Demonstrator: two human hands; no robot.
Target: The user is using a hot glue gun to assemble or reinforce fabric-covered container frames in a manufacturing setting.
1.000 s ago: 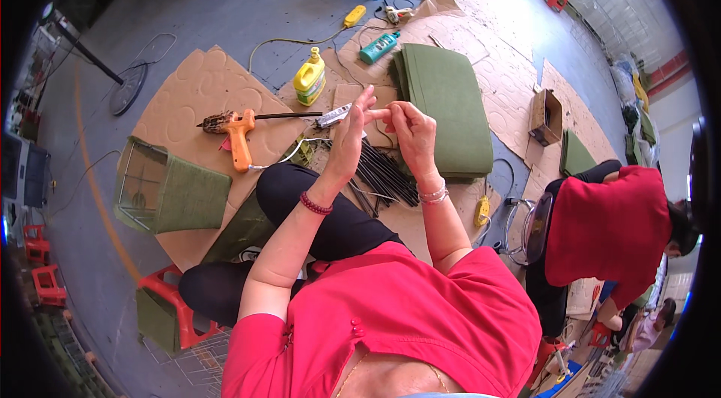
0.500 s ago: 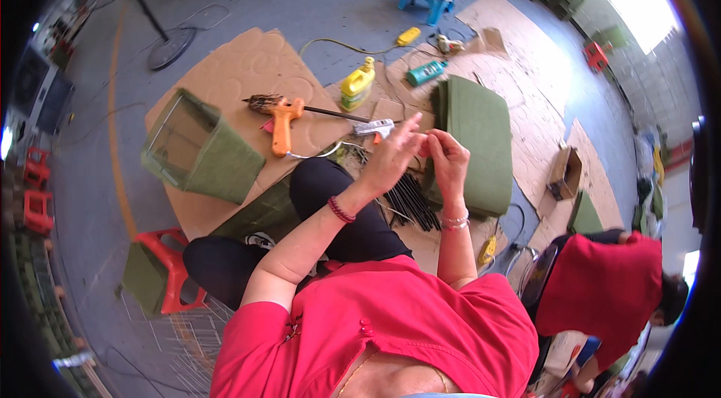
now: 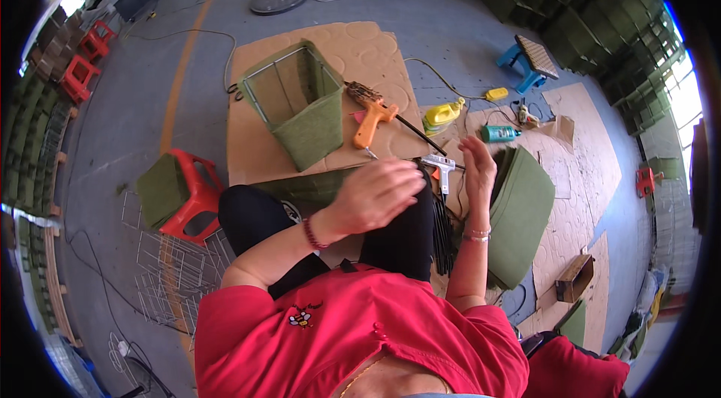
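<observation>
My left hand [image 3: 379,194] hovers over my lap, its fingers loosely stretched, slightly blurred, and holding nothing that I can see. Farther right, my right hand [image 3: 479,173] is raised with its fingers pointing up and apart, with nothing visible in it. Between the hands lies a small grey-white glue gun [image 3: 441,166], nearest to the right hand. An orange glue gun [image 3: 372,125] with a dark crusted nozzle and a black stick in its back rests on the cardboard. Beside it stands a green fabric box [image 3: 309,135] on a wire frame. Black glue sticks [image 3: 443,244] lie below the grey-white gun.
A stack of green fabric panels [image 3: 529,210] is at my right, near a yellow bottle [image 3: 443,116] and a teal bottle [image 3: 499,133]. A red stool [image 3: 197,199] and wire frames [image 3: 161,263] are at left. A blue-legged stool [image 3: 528,64] stands beyond. Another person's red sleeve [image 3: 578,368] shows lower right.
My hands, fingertips together before, have come apart: the left lower over my lap, the right upright at the side. The view has turned, so the surroundings sit farther right.
</observation>
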